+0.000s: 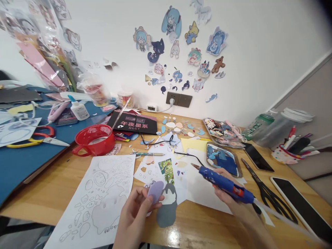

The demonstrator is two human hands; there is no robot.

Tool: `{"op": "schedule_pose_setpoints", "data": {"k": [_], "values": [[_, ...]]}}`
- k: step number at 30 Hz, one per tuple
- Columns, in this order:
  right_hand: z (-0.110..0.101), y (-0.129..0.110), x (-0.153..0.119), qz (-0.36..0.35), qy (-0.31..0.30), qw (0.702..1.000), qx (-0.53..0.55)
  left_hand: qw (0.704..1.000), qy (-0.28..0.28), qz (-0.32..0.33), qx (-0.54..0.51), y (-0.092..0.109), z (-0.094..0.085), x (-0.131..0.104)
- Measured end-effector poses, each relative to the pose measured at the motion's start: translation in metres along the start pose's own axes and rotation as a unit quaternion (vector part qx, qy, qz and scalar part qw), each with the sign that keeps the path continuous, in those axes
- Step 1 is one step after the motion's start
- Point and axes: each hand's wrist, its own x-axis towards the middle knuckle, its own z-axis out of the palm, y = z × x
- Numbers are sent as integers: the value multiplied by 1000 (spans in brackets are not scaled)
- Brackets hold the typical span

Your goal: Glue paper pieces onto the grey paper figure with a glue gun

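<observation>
Between the thumb and fingers of my left hand [140, 204] is a small lavender oval cutout [156, 192]. My right hand [225, 193] grips a blue hot glue gun [225, 183], its nozzle pointing up and left over the white paper; a clear glue stick trails from its back end. Just right of my left hand lies a grey cutout [167, 214] with dark and white pieces on it. Above that is a green printed card [167, 169]. A sheet of outline drawings [103, 197] lies to the left of my left hand.
A red cup [94, 140], yellow-and-red scissors [38, 138] and a glue bottle [79, 109] stand or lie at left. Black scissors [267, 190], two phones and a tray of blue scraps [223, 160] are at right. A black cord [158, 141] crosses the middle. Small cutouts cover the back.
</observation>
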Motion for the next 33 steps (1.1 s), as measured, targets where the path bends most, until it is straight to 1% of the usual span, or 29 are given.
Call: {"op": "schedule_pose_setpoints", "data": {"k": [1, 2, 3, 4, 5, 6, 7, 8, 9, 10, 11, 12, 13, 14, 15, 17, 19, 24, 28, 29, 31, 33], "values": [[5, -6, -2, 43, 7, 998, 39, 999, -15, 39, 19, -1, 3, -4], [9, -12, -3, 79, 16, 993, 87, 994, -46, 89, 44, -3, 7, -8], [14, -19, -3, 104, 23, 984, 144, 981, -97, 147, 79, -4, 12, -11], [17, -26, -2, 116, 30, 969, 214, 956, -162, 211, 124, -5, 20, -12], [20, -33, 0, 116, 35, 951, 285, 914, -236, 277, 180, -6, 29, -12], [22, -39, 2, 108, 41, 929, 352, 854, -302, 342, 251, -8, 39, -11], [23, -45, 4, 100, 53, 907, 406, 789, -329, 411, 316, -9, 50, -10], [23, -50, 6, 96, 58, 890, 443, 723, -330, 473, 380, -11, 60, -7], [23, -55, 8, 97, 61, 877, 467, 664, -317, 522, 432, -13, 70, -5], [22, -58, 9, 99, 63, 869, 480, 616, -301, 559, 466, -15, 79, -3], [21, -61, 10, 102, 62, 864, 489, 578, -284, 584, 494, -18, 86, -2], [19, -62, 9, 105, 63, 860, 496, 548, -270, 604, 512, -22, 91, -1], [18, -63, 9, 106, 68, 856, 502, 528, -257, 618, 523, -26, 94, 0], [18, -64, 8, 108, 73, 852, 508, 518, -246, 625, 529, -30, 96, 0], [17, -63, 7, 109, 79, 849, 512, 518, -233, 631, 529, -34, 96, 0], [17, -62, 5, 109, 90, 848, 510, 536, -204, 637, 515, -41, 95, 0], [18, -61, 3, 98, 102, 856, 498, 555, -183, 645, 493, -46, 94, 0], [20, -62, -1, 58, 118, 879, 457, 566, -180, 665, 453, -52, 94, -1], [25, -65, -6, 37, 131, 895, 425, 592, -186, 644, 447, -56, 96, -3], [25, -63, -7, 38, 140, 898, 415, 593, -192, 642, 446, -57, 97, -3], [23, -55, -12, 39, 155, 908, 386, 584, -205, 647, 446, -63, 99, -4], [16, -41, -19, 32, 154, 936, 316, 582, -201, 658, 432, -76, 100, -4]]}}
